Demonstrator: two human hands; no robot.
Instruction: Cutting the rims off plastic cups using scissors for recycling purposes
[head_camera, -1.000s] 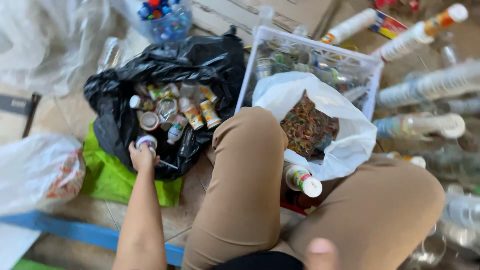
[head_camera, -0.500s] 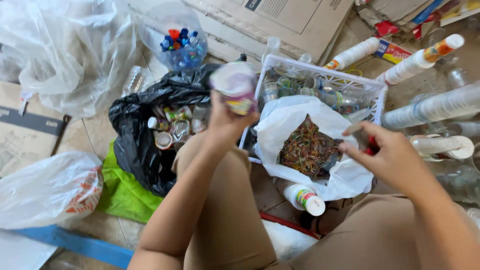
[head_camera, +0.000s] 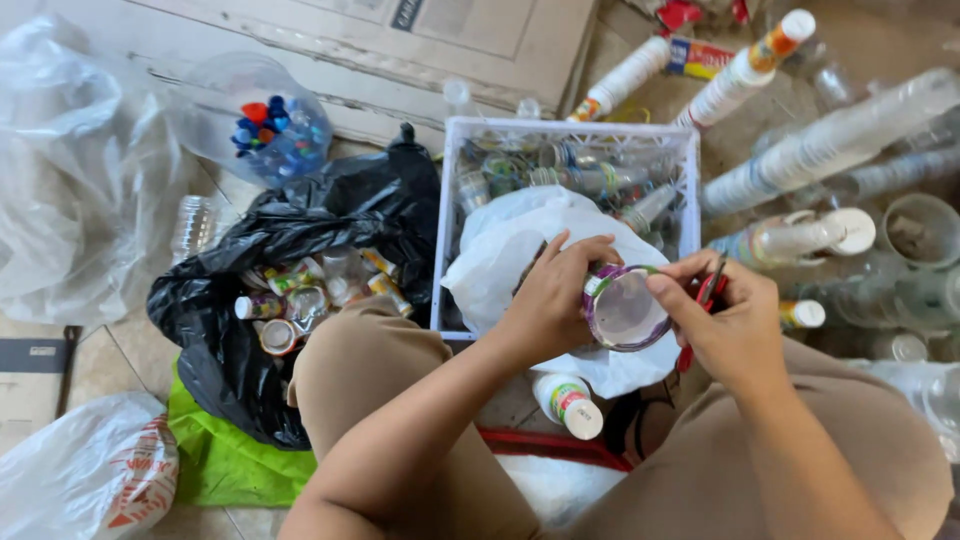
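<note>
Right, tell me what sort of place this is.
Probably a home recycling sorting spot on a floor: a black plastic bag of small bottles, a white plastic crate of bottles, stacked clear plastic cups.

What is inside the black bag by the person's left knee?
The black bag holds small bottles with coloured labels and some clear plastic cups, heaped near its opening. Whatever lies deeper is covered by the bag's folds and the knee.

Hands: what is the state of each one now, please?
Left hand: closed around the small clear plastic cup.
Right hand: holds red-handled scissors, fingertips on the cup's rim.
</note>
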